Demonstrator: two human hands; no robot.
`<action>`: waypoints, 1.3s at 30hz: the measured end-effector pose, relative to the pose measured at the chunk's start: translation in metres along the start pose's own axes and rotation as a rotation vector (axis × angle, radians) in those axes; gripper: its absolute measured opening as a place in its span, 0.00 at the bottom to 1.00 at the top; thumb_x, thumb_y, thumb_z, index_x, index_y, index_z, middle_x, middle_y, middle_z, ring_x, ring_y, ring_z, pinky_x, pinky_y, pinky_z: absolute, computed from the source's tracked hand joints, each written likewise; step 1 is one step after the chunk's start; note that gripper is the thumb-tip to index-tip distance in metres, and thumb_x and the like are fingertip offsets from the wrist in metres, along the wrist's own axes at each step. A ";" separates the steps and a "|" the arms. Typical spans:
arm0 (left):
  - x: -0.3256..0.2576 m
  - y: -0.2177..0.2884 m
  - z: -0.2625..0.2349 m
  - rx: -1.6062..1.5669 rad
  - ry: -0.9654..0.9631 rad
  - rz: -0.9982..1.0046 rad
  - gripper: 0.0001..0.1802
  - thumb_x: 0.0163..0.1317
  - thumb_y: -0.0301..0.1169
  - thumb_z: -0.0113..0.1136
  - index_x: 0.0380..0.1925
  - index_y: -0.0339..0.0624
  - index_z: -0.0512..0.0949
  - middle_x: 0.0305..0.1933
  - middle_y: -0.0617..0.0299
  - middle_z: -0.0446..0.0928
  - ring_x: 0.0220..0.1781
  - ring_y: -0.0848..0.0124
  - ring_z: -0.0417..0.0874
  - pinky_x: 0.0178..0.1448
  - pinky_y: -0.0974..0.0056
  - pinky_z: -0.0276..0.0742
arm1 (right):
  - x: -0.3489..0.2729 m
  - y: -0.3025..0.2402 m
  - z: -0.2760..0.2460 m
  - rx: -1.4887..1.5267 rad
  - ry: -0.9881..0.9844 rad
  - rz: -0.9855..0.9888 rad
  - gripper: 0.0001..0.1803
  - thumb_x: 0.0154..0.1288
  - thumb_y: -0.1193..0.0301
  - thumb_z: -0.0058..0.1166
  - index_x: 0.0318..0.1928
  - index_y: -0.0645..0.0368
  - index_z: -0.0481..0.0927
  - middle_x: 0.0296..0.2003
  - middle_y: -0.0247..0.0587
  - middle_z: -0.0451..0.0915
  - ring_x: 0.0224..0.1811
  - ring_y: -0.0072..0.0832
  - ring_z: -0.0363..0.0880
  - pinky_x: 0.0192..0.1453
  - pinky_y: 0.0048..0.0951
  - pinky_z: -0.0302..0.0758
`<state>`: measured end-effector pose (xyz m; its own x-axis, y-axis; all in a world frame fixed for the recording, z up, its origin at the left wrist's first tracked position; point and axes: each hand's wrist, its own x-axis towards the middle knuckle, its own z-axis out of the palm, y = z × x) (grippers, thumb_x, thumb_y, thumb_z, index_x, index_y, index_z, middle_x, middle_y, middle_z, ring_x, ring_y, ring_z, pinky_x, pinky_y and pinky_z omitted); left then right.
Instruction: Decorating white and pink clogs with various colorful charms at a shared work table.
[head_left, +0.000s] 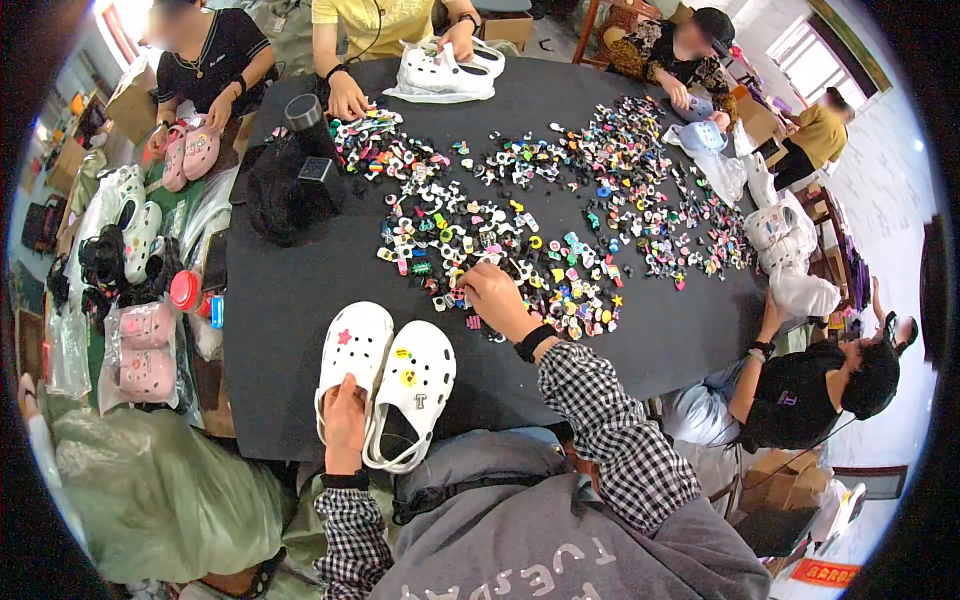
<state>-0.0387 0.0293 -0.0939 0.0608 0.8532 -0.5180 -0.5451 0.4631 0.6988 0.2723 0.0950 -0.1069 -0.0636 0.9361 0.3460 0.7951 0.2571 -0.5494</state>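
Note:
A pair of white clogs stands side by side near the table's front edge, toes pointing away from me. My left hand (345,418) grips the left clog (355,335) at its heel opening, thumb on the upper. That clog bears a pink star charm (344,337). On the right clog (420,365) are yellow charms (407,378) and a grey letter-shaped charm (420,401). My right hand (497,302) reaches into a spread of small colourful shoe charms (470,225), fingers bent together at the pile's near edge. Whatever lies between those fingertips is hidden.
The dark table (290,320) carries more charms (620,170) toward the far right. A black cylinder (305,118) stands far left. Co-workers around the table handle white clogs (445,72), pink clogs (190,155) and blue clogs (705,135). Bagged pink clogs (147,355) lie at left.

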 end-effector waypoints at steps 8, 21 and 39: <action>-0.002 0.001 -0.005 -0.031 -0.068 0.000 0.05 0.64 0.30 0.54 0.36 0.40 0.74 0.37 0.62 0.77 0.36 0.73 0.76 0.42 0.67 0.72 | -0.010 -0.004 0.013 -0.139 -0.062 0.020 0.10 0.51 0.75 0.54 0.37 0.54 0.76 0.35 0.39 0.72 0.42 0.39 0.73 0.46 0.38 0.71; 0.003 -0.003 -0.008 -0.040 -0.077 -0.007 0.11 0.63 0.30 0.57 0.42 0.37 0.74 0.41 0.63 0.77 0.41 0.74 0.77 0.46 0.68 0.72 | -0.012 -0.011 0.013 -0.088 -0.068 0.098 0.09 0.54 0.75 0.55 0.37 0.54 0.79 0.35 0.40 0.74 0.43 0.40 0.74 0.47 0.37 0.71; 0.002 -0.001 -0.006 0.006 -0.095 -0.019 0.13 0.64 0.32 0.54 0.45 0.35 0.74 0.42 0.62 0.77 0.42 0.73 0.76 0.46 0.68 0.71 | -0.014 -0.003 0.005 0.141 0.048 0.193 0.09 0.53 0.74 0.57 0.32 0.60 0.70 0.27 0.44 0.76 0.32 0.42 0.76 0.36 0.39 0.73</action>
<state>-0.0431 0.0288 -0.0991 0.1502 0.8630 -0.4823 -0.5382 0.4806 0.6924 0.2680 0.0824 -0.1136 0.1129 0.9593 0.2588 0.6977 0.1089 -0.7081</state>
